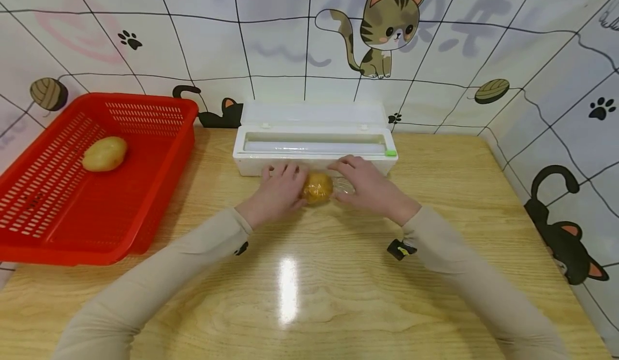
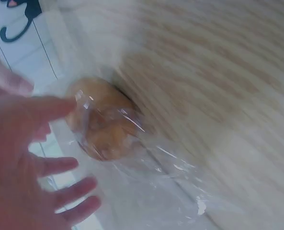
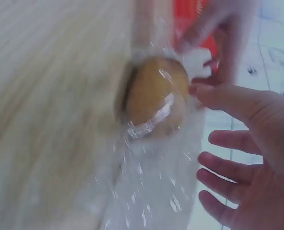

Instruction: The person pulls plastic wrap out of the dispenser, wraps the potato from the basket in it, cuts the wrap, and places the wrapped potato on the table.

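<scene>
A yellow-brown potato under clear cling film lies on the table, right in front of a white cling-film dispenser. My left hand is at the potato's left side, its thumb reaching the wrapped potato in the left wrist view while the other fingers stay spread. On the other side is my right hand, close to the loose film. The right wrist view shows its fingers apart, with the thumb tip beside the potato. Film trails beyond the potato in both wrist views.
To the left stands a red plastic basket with a bare potato inside. The dispenser's lid is up, and a green slider sits at its right end. A cat-patterned cloth rises behind the wooden table.
</scene>
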`<state>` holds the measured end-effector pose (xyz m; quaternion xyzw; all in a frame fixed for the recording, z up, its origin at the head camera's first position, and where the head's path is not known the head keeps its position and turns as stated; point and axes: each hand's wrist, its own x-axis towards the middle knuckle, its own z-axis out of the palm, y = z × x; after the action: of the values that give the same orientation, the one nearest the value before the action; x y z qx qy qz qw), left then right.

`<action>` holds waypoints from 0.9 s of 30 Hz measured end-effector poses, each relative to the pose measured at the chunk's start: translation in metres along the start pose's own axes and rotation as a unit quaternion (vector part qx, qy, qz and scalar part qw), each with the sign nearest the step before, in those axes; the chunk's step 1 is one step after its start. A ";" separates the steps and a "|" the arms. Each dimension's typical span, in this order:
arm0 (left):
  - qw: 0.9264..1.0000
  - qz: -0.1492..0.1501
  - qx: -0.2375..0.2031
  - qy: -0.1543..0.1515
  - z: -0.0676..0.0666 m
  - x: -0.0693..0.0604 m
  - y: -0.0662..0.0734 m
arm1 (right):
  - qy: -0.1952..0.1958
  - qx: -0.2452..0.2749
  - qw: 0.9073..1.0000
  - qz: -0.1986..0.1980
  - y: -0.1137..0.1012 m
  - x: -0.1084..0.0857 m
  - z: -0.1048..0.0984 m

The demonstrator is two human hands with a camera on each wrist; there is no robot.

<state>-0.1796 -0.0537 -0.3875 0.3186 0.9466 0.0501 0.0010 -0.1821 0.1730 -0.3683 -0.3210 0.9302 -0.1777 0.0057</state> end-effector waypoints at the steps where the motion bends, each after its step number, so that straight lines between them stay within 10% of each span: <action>1: 1.000 0.006 0.012 0.010 0.000 0.000 0.003 | 0.016 -0.002 1.000 -0.002 0.004 -0.003 -0.004; 12: 0.996 0.059 0.055 0.040 0.011 0.007 0.021 | 0.130 -0.004 0.987 0.094 0.057 -0.029 -0.028; 20: 0.997 0.065 -0.025 0.017 0.002 0.015 0.013 | 0.060 0.074 0.985 0.146 0.088 -0.035 -0.031; 27: 0.996 0.086 -0.005 0.030 0.004 0.017 0.005 | 0.084 0.101 0.981 0.143 0.095 -0.028 -0.026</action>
<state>-0.1901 -0.0386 -0.3909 0.3972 0.9150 0.0642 -0.0300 -0.2196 0.2673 -0.3788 -0.1662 0.9410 -0.2945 -0.0144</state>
